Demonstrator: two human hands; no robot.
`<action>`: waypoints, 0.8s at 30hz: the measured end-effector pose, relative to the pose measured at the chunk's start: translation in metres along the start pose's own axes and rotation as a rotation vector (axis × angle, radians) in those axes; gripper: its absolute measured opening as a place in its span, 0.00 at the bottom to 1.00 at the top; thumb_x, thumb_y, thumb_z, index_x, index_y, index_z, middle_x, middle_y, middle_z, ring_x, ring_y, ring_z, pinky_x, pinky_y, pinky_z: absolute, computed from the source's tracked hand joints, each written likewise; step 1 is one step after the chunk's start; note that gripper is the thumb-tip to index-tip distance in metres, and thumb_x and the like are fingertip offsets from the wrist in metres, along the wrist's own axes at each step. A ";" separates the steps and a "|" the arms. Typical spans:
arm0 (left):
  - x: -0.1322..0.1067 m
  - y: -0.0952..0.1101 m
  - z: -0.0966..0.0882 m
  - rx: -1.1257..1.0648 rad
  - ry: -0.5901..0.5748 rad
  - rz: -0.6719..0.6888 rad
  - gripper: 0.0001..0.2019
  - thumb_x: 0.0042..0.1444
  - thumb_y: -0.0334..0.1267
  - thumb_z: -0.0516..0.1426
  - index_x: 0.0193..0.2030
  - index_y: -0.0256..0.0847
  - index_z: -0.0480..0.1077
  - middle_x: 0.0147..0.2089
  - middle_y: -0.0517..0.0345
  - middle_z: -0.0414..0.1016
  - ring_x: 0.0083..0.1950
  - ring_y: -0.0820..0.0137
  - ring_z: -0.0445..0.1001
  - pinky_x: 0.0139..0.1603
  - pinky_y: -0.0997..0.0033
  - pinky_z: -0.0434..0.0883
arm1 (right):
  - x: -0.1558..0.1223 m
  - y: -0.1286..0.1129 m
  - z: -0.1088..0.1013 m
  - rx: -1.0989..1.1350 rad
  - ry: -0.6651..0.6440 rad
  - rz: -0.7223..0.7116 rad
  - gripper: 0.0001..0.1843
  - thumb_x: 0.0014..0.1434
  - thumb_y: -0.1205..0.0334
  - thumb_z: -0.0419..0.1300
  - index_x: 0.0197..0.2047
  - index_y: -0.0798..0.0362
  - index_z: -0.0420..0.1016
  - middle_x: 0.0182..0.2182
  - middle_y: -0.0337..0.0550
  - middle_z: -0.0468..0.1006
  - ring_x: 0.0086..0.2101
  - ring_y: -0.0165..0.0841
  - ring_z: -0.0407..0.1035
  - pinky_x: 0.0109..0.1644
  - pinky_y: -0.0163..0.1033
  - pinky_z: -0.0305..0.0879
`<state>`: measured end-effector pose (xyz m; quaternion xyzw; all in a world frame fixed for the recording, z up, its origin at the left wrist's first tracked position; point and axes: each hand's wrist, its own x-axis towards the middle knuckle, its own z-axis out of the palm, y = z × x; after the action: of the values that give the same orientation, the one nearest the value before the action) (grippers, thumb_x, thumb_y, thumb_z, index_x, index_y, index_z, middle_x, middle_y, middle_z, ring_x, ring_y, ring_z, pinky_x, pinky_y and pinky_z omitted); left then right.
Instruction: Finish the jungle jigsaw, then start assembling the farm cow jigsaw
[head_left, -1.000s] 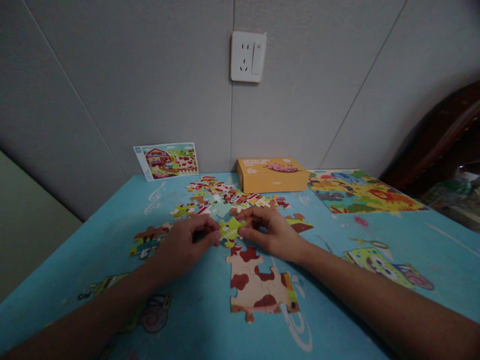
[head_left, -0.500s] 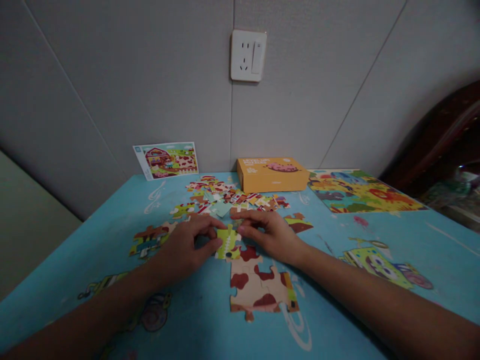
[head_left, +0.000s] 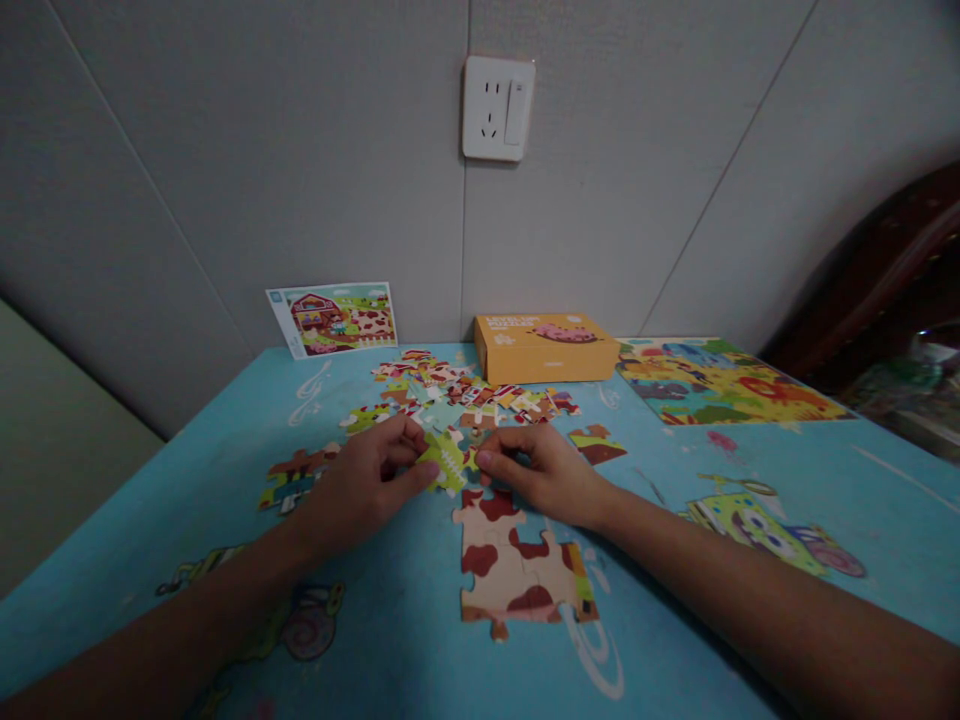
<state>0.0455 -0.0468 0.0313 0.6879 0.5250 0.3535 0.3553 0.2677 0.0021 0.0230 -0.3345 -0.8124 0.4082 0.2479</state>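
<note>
A green jigsaw piece (head_left: 448, 460) with white marks is pinched between both my hands, just above the table. My left hand (head_left: 367, 482) grips its left edge with thumb and fingers closed. My right hand (head_left: 541, 470) pinches its right edge. Directly below the piece lies a joined block of brown-spotted cow pieces (head_left: 517, 568). Behind my hands is a heap of loose pieces (head_left: 457, 392).
An orange puzzle box (head_left: 545, 346) and a farm picture card (head_left: 334, 318) stand against the wall. A finished colourful puzzle (head_left: 716, 382) lies at the back right. A small joined group of pieces (head_left: 296, 476) sits left, on the blue cartoon tablecloth (head_left: 375, 640).
The green piece has been turned and shifted slightly up and left between my hands, away from the top of the cow block. Both hands stayed on it.
</note>
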 end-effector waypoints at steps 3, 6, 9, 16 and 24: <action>-0.001 0.000 0.000 0.028 -0.015 0.040 0.11 0.59 0.44 0.55 0.42 0.40 0.65 0.23 0.67 0.65 0.24 0.73 0.64 0.25 0.75 0.59 | -0.001 -0.002 0.000 -0.031 -0.021 -0.021 0.16 0.64 0.56 0.54 0.29 0.55 0.72 0.22 0.38 0.70 0.24 0.27 0.62 0.30 0.33 0.57; -0.002 0.000 -0.001 0.092 -0.040 0.078 0.12 0.59 0.43 0.54 0.45 0.39 0.68 0.21 0.68 0.61 0.23 0.74 0.60 0.25 0.76 0.57 | -0.001 -0.003 0.000 -0.053 -0.035 -0.036 0.14 0.64 0.57 0.54 0.29 0.55 0.72 0.22 0.37 0.70 0.25 0.27 0.61 0.30 0.33 0.57; -0.003 -0.001 -0.001 0.160 -0.067 0.104 0.11 0.58 0.42 0.54 0.43 0.38 0.68 0.22 0.67 0.64 0.23 0.74 0.59 0.25 0.76 0.56 | -0.001 -0.002 0.000 -0.054 -0.032 -0.032 0.14 0.63 0.57 0.55 0.28 0.55 0.71 0.22 0.37 0.69 0.24 0.27 0.61 0.30 0.33 0.57; -0.003 -0.003 -0.001 0.234 -0.074 0.094 0.10 0.58 0.43 0.54 0.36 0.38 0.68 0.20 0.67 0.63 0.22 0.74 0.60 0.24 0.75 0.55 | 0.000 0.000 0.001 -0.066 -0.057 -0.073 0.14 0.63 0.59 0.57 0.27 0.55 0.70 0.20 0.34 0.65 0.23 0.26 0.58 0.29 0.32 0.54; -0.001 -0.004 0.000 0.197 -0.080 0.037 0.12 0.60 0.45 0.53 0.34 0.39 0.69 0.20 0.66 0.64 0.22 0.75 0.61 0.24 0.75 0.56 | -0.001 0.000 0.002 -0.016 -0.076 -0.075 0.10 0.63 0.59 0.58 0.34 0.56 0.75 0.22 0.35 0.70 0.24 0.25 0.62 0.30 0.31 0.57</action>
<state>0.0430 -0.0472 0.0278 0.7426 0.5297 0.2789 0.3003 0.2669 0.0001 0.0215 -0.2899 -0.8365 0.4045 0.2295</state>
